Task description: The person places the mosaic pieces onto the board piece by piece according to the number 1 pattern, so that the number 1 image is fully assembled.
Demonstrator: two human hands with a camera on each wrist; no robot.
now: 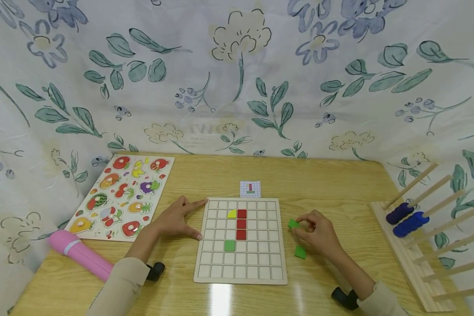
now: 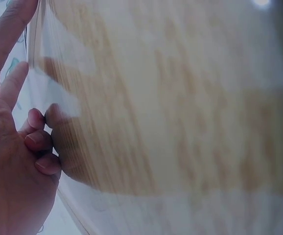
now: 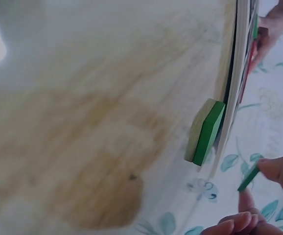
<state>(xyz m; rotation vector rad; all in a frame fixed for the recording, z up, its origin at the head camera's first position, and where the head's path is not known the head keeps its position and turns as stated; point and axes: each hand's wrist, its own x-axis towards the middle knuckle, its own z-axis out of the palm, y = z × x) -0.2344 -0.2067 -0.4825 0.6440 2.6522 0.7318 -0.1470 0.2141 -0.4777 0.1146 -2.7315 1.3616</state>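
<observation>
My right hand (image 1: 317, 230) pinches a green tile (image 1: 293, 224) between thumb and fingertips, just right of the wooden grid board (image 1: 260, 281). In the right wrist view the held tile (image 3: 249, 177) shows edge-on. A second green tile (image 1: 300, 252) lies on the table below that hand. On the board sit a yellow quarter-round tile (image 1: 231, 214), a column of three red tiles (image 1: 241, 224) and one green square (image 1: 229, 245). My left hand (image 1: 175, 219) touches the board's left side, index finger at the top corner and thumb lower down; its other fingers (image 2: 38, 142) curl against the table.
Behind the board lies a small pattern card (image 1: 250, 189). A fruit puzzle board (image 1: 120, 197) and a pink cylinder-like object (image 1: 83, 254) lie at left. At right stands a wooden peg rack (image 1: 411, 263) with blue rings (image 1: 411, 224). A floral curtain (image 1: 237, 87) borders the table.
</observation>
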